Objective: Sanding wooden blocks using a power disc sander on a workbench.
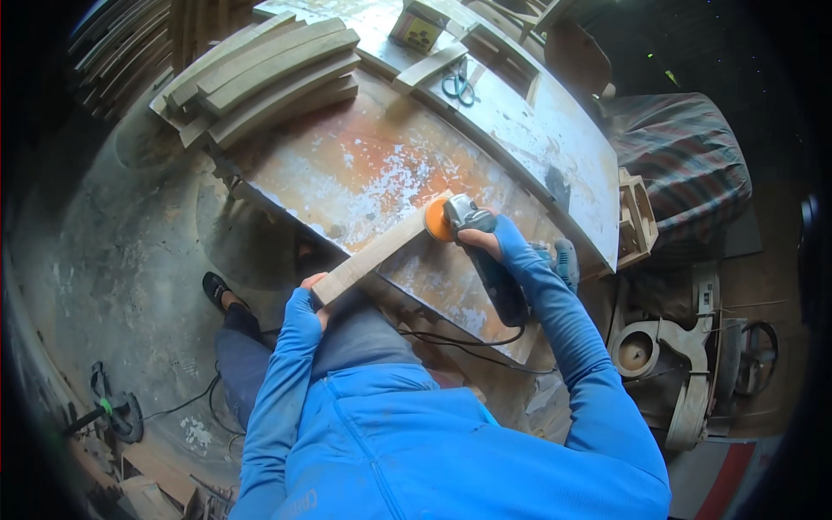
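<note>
My left hand [314,299] is closed around the near end of a pale, squared wooden piece [368,255]. The piece runs away from me over the table's edge, its far end above the worn tabletop. My right hand [490,238] grips an angle grinder [496,279] by the front of its body, close to the metal head. An orange disc [438,220] on the grinder lies against the far end of the wood, covering part of it. From the grinder's back end a black cord [485,343] loops down past the table edge.
Curved wooden pieces [277,74] are stacked at the table's far left. Scissors [458,87] and a small box [419,26] lie on the white panel [572,156] beyond. Another power tool [565,263] sits right of my forearm. A machine frame [685,347] stands at right.
</note>
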`<state>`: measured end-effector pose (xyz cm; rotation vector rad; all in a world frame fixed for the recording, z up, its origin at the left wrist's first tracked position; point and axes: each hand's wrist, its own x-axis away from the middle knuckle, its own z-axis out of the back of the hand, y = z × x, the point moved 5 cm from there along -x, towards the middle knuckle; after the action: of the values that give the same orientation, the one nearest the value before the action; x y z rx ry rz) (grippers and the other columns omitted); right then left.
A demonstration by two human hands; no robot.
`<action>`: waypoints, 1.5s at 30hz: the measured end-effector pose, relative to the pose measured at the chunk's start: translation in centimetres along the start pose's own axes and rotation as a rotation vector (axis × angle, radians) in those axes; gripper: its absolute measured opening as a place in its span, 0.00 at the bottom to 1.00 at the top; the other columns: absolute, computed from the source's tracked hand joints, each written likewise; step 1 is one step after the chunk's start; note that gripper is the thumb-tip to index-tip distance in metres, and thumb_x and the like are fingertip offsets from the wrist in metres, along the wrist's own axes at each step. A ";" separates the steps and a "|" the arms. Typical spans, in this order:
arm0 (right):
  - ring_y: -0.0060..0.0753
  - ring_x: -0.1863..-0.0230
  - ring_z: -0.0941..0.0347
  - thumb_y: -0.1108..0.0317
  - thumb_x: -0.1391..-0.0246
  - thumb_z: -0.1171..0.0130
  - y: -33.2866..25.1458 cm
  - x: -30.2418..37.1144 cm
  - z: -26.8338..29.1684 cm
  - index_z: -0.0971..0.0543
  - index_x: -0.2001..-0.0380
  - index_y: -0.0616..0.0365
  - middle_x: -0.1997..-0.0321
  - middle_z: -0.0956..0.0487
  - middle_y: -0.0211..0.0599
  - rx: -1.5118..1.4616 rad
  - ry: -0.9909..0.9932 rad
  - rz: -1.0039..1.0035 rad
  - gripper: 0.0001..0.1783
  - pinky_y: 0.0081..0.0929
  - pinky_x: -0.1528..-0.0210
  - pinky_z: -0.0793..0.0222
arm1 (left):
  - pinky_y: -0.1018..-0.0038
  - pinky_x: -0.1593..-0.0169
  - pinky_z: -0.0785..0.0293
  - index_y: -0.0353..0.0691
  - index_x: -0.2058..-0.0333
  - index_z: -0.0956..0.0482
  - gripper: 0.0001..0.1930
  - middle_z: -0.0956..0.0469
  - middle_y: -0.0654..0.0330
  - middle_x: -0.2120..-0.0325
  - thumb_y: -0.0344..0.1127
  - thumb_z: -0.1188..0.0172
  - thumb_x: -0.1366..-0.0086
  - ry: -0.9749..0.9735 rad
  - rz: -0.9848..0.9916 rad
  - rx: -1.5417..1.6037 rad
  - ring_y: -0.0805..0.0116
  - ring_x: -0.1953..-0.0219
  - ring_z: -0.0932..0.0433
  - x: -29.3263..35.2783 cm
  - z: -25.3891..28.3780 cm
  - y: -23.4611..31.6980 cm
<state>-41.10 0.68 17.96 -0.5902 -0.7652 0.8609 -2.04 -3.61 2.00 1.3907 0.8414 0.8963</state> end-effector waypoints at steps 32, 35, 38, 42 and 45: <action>0.36 0.51 0.21 0.53 0.62 0.21 -5.7 5.1 -10.4 0.34 0.39 0.70 0.52 0.19 0.47 0.057 -0.307 0.113 0.51 0.28 0.45 0.26 | 0.72 0.45 0.27 0.40 0.45 0.24 0.26 0.18 0.56 0.55 0.26 0.28 0.43 0.037 -0.077 -0.052 0.69 0.53 0.21 -1.0 -1.0 -0.6; 0.37 0.48 0.22 0.49 0.63 0.21 -8.8 6.4 -12.8 0.33 0.39 0.69 0.50 0.20 0.49 0.083 -0.390 0.163 0.53 0.29 0.44 0.28 | 0.71 0.45 0.27 0.40 0.45 0.24 0.27 0.18 0.56 0.55 0.27 0.27 0.43 0.035 -0.055 -0.093 0.69 0.53 0.21 -1.1 -1.1 -0.2; 0.36 0.49 0.22 0.49 0.63 0.21 -9.5 6.3 -14.3 0.31 0.40 0.70 0.50 0.20 0.50 0.164 -0.496 0.258 0.51 0.28 0.44 0.27 | 0.71 0.44 0.27 0.40 0.45 0.24 0.27 0.18 0.56 0.54 0.26 0.27 0.43 0.012 -0.012 -0.080 0.69 0.52 0.21 -1.5 -1.0 -0.3; 0.34 0.49 0.22 0.52 0.61 0.22 -9.2 6.3 -13.5 0.32 0.40 0.71 0.50 0.20 0.48 0.075 -0.490 0.214 0.50 0.28 0.44 0.27 | 0.71 0.44 0.27 0.40 0.45 0.24 0.26 0.18 0.56 0.54 0.25 0.28 0.42 -0.013 -0.039 -0.019 0.69 0.52 0.21 -1.6 -0.8 -0.4; 0.32 0.49 0.22 0.54 0.61 0.21 -8.7 6.3 -12.8 0.33 0.40 0.71 0.49 0.20 0.46 0.018 -0.456 0.172 0.50 0.28 0.45 0.26 | 0.71 0.44 0.27 0.40 0.45 0.24 0.25 0.19 0.57 0.54 0.23 0.30 0.42 -0.026 -0.022 -0.005 0.70 0.51 0.22 -1.5 -0.9 -0.1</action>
<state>-24.44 -0.66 18.83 -0.4513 -1.1287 1.1815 -3.46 -4.57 1.88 1.3841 0.8326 0.8607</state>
